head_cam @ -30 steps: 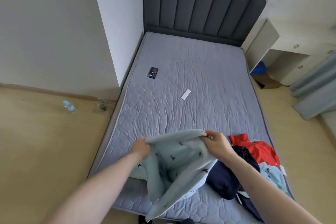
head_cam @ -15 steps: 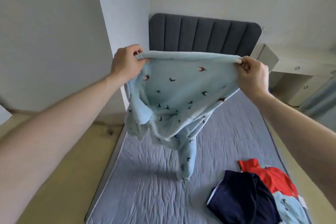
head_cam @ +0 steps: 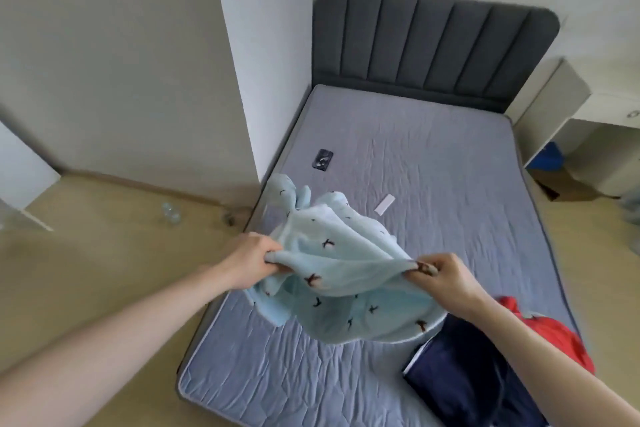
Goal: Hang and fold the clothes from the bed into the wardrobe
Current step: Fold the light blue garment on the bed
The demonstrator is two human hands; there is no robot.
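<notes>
A light blue garment (head_cam: 341, 263) with small dark bird prints billows in the air over the near left part of the bed (head_cam: 433, 166). My left hand (head_cam: 251, 258) grips one end of its edge and my right hand (head_cam: 446, 276) pinches the other end. Its far part flares out toward the headboard, above the mattress. At the near right of the bed lie a dark navy garment (head_cam: 457, 371) and a red garment (head_cam: 550, 333), partly hidden by my right forearm.
A dark phone (head_cam: 323, 159) and a small white strip (head_cam: 384, 204) lie on the grey quilted mattress. A white wardrobe side panel (head_cam: 239, 62) stands left of the grey headboard (head_cam: 433, 42). Water bottles (head_cam: 170, 212) sit on the floor. A white desk (head_cam: 581, 121) stands at the right.
The garment was raised high in front of me half a second ago; now both hands have swung it down low over the bed, and the cloth billows forward.
</notes>
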